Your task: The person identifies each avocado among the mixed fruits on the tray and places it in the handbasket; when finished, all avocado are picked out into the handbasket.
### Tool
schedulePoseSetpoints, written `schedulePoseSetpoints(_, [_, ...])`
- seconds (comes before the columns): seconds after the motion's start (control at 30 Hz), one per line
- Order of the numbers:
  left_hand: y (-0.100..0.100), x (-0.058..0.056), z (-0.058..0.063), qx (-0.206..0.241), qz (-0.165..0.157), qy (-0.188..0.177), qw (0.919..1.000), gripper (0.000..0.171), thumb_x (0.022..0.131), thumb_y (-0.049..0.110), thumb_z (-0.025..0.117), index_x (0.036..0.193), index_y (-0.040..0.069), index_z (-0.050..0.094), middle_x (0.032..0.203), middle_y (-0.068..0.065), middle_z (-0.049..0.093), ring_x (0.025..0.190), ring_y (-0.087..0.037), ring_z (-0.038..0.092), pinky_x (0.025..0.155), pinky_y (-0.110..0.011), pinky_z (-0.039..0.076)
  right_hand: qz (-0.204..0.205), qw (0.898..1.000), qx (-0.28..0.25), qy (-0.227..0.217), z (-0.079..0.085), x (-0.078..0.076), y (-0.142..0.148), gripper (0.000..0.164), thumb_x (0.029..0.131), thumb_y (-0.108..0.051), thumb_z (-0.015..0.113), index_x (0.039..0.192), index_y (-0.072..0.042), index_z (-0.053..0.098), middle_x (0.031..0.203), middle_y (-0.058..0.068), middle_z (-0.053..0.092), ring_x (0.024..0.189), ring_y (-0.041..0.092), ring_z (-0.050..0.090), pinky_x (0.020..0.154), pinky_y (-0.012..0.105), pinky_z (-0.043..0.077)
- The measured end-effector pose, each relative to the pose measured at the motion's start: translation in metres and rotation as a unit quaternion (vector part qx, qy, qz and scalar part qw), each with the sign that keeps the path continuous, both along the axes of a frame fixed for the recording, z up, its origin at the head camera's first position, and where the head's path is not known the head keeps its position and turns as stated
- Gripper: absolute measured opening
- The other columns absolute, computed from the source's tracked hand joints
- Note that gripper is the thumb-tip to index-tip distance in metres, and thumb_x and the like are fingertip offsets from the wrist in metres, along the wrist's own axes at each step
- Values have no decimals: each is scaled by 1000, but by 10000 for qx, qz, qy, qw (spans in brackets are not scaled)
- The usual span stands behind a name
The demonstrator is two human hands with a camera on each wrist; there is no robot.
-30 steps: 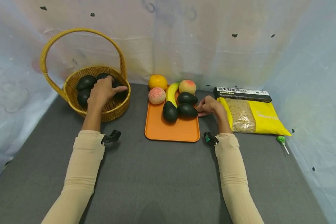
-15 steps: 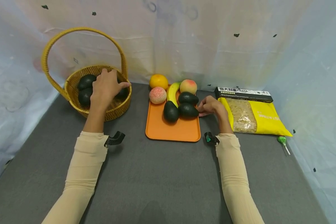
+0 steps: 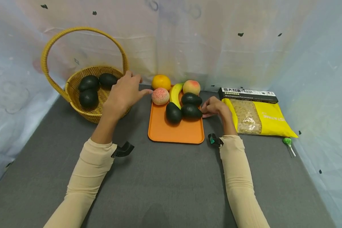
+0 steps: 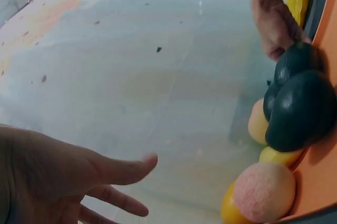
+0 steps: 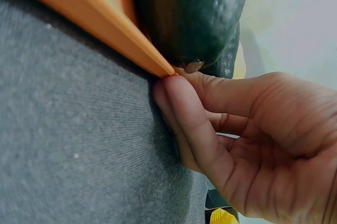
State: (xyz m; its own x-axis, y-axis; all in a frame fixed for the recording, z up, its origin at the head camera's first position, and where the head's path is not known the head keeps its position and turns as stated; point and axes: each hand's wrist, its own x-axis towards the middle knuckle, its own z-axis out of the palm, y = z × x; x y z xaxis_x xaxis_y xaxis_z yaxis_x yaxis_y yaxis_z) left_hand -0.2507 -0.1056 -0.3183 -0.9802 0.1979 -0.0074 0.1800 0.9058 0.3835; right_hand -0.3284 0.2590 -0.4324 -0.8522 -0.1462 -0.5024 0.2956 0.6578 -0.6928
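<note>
My left hand [image 3: 124,92] is over the right rim of the wicker basket [image 3: 93,117], fingers spread and thumb toward the tray. In the left wrist view its thumb and fingers [image 4: 124,168] hold nothing. Several dark green avocados [image 3: 88,98] lie in the basket; my hand covers its right part. My right hand [image 3: 215,107] pinches the right rim of the orange tray [image 3: 175,134], thumb and fingertips meeting at the edge in the right wrist view. Beside them on the tray lies an avocado [image 5: 189,16].
The tray also bears a banana [image 3: 175,94], a speckled pink fruit [image 3: 160,96], an orange [image 3: 161,82] and a peach [image 3: 191,87]. At right are a black pasta box [image 3: 248,95], a yellow pasta bag [image 3: 269,118] and a green lollipop [image 3: 287,141]. The tall basket handle [image 3: 84,28] arches up.
My left hand has risen off the avocados in the basket and moved right toward the tray, with nothing in it. The right hand keeps its grip on the tray rim.
</note>
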Motion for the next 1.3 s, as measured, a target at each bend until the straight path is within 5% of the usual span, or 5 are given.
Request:
schedulePoseSetpoints(0.23, [20,-4,-6,0,-777,-124,9969,68,103,50,63,154,8,47,151,-24,47,125,-43,57,102,-61,52,-13,10000,-39,40,0,1,0,11,100,-4,68,102,6,72,89,6,67,67,12,74,76,30,65])
schedulePoseSetpoints(0.47, [53,-6,-27,-39,-1576,-613,9856,72,100,53,66,157,14,45,159,-19,43,135,-40,55,111,-60,47,-49,10000,9,44,-2,1,1,9,99,-3,68,98,5,72,87,7,67,66,11,74,73,28,65])
schedulePoseSetpoints(0.73, [73,-4,-51,-250,-1626,-913,9821,70,100,50,67,159,19,46,160,-12,43,138,-35,55,111,-65,47,-2,9999,-61,142,-2,2,0,9,98,-2,68,97,6,72,85,7,67,68,12,75,72,28,65])
schedulePoseSetpoints(1.07, [74,-13,-71,-273,-2021,-910,9747,65,99,44,71,154,15,53,149,-18,51,129,-32,56,109,-52,50,-32,9999,-25,100,-2,2,-1,8,98,-1,68,99,6,71,86,6,67,69,13,74,75,30,65])
schedulePoseSetpoints(1.3, [73,-12,-70,-143,-2002,-722,9770,40,102,44,66,125,11,62,121,-16,54,91,-27,56,76,-40,48,-38,9999,-47,134,-2,1,-1,9,99,-1,67,98,6,71,87,7,66,70,13,74,74,29,65])
